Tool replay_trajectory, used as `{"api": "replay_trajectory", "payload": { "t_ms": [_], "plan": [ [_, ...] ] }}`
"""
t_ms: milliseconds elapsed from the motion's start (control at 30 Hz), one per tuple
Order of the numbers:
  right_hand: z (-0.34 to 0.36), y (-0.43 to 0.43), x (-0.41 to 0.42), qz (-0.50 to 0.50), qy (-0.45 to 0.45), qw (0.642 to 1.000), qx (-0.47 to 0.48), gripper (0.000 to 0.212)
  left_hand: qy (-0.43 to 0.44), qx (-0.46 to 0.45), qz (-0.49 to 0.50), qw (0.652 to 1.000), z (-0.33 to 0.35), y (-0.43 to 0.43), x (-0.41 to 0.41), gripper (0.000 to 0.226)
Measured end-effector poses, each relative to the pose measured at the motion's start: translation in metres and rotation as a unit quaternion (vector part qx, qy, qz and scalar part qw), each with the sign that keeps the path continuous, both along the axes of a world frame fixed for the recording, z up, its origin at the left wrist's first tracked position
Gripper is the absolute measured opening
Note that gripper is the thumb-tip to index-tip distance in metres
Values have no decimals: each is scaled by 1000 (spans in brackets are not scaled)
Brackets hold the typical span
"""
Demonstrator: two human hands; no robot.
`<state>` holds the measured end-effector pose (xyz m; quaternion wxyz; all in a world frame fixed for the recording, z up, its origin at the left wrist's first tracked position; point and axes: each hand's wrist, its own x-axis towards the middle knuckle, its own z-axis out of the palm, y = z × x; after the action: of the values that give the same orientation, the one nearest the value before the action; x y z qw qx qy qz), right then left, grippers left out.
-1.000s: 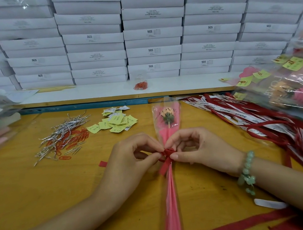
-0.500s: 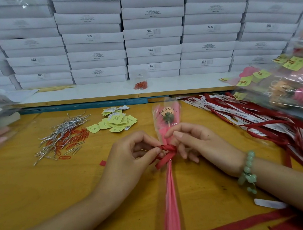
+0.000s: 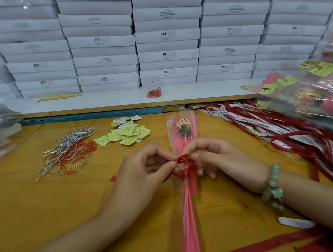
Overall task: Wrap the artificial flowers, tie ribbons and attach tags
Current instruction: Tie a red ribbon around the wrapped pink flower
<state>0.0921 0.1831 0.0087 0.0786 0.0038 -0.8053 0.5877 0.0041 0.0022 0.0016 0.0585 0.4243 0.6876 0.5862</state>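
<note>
1. Since the earlier frame the right fingers [image 3: 202, 151] have drawn in from lying across the stem. They now pinch one side of the red ribbon [image 3: 183, 162], and the left fingers [image 3: 167, 166] pinch the other loop.
2. The ribbon is tied round the neck of the wrapped flower [image 3: 182, 127], which lies lengthwise on the surface [image 3: 47, 210].
3. Wrapping looks done and the bow is nearly shaped. No tag shows on this flower, so tagging seems left.
4. The yellow tags [image 3: 129, 132] lie left of the flower's head, with the paper clips [image 3: 76, 153] farther left.
5. The left hand [image 3: 144, 173] and right hand [image 3: 222, 159] meet over the flower, forearms angling in from either side.
</note>
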Motion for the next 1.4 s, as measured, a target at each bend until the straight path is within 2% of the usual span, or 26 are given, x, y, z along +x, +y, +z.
{"api": "replay_trajectory", "payload": {
  "t_ms": [133, 333, 500, 633, 733, 933, 1133, 1400],
  "plan": [
    [-1, 0, -1, -16, -14, 999, -28, 18, 5, 0, 0, 1000, 0, 0, 0, 14],
    [2, -1, 4, -4, 71, 997, 8, 30, 5, 0, 2, 1000, 0, 0, 0, 14],
    [1, -3, 4, -28, 137, 990, 20, 12, 5, 1, 1, 1000, 1, 1, 0, 14],
    [3, -5, 6, -21, 174, 984, 40, 12, 7, 7, 6, 1000, 1, 1, 1, 14],
    [5, -10, 8, -8, 172, 983, 57, 17, 7, 8, 11, 1000, 1, 1, 2, 16],
    [4, -13, 8, -29, 136, 987, 85, 12, 8, 10, -1, 1000, 2, 0, 2, 19],
    [1, -12, 5, -37, 130, 983, 121, 34, 30, 11, -26, 999, 4, -1, 3, 22],
    [-3, -10, 3, -18, 100, 988, 115, 38, 42, 15, -38, 998, 3, -2, 2, 10]
  ]
}}
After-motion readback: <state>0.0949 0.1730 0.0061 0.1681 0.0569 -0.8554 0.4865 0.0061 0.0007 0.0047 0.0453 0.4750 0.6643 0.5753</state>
